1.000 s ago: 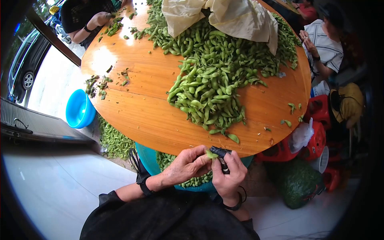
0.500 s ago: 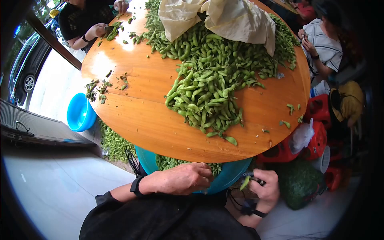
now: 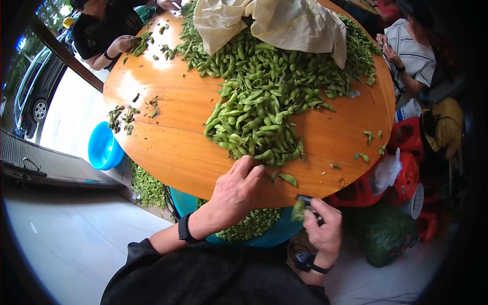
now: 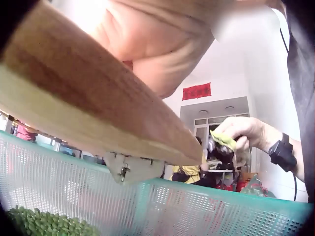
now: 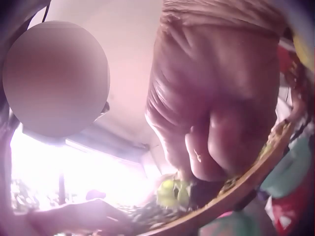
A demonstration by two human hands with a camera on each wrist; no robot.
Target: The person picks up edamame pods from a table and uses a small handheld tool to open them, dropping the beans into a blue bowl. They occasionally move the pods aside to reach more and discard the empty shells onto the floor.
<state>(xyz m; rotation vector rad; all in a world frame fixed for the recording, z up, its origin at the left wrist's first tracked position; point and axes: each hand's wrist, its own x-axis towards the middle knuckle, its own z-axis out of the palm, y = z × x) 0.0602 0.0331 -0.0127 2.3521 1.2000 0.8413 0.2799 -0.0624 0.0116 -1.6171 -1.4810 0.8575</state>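
Note:
My left hand (image 3: 235, 190) reaches over the table's near edge, its fingertips right at the front of a big heap of green soybean pods (image 3: 259, 109). Its fingertips are partly hidden, so I cannot tell whether they hold a pod. Just off the near right edge, my right hand (image 3: 325, 226) grips a small black tool (image 3: 305, 199) together with a green pod (image 3: 298, 210). The left wrist view shows the same pod (image 4: 222, 139) against the black tool. Below the table edge stands a teal mesh basket (image 4: 197, 196) with shelled green beans (image 3: 251, 224) in it.
A cream cloth (image 3: 300, 28) covers the back of the heap on the round wooden table (image 3: 168, 132). Other people sit at the far left and right. A blue basin (image 3: 105, 147) is at left; red stools (image 3: 404, 175) and a green bag (image 3: 384, 236) are at right.
My left hand has left the right hand, passed low over the basket, and moved up to the pods. The right hand swung away right, then back slightly, still holding the tool and a pod.

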